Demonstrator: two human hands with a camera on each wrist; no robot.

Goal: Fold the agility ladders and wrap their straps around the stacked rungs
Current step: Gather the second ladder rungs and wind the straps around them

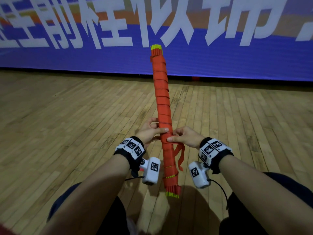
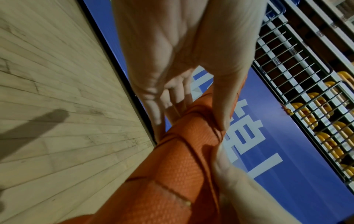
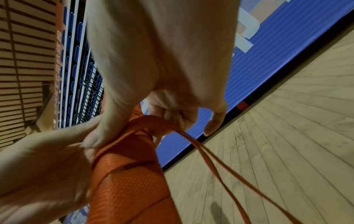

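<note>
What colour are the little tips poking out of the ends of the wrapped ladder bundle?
Yellow-green rung tips, seen best in the head view.

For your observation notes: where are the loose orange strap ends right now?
In the head view, the loose orange strap ends dangle on the right side of the orange strap-wrapped rung bundle, just below the right hand that pinches them, above the wooden floor.

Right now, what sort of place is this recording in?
Most likely an indoor sports hall: a wooden strip floor, a blue banner with large white characters along its edge, and railed spectator seating behind it.
</note>
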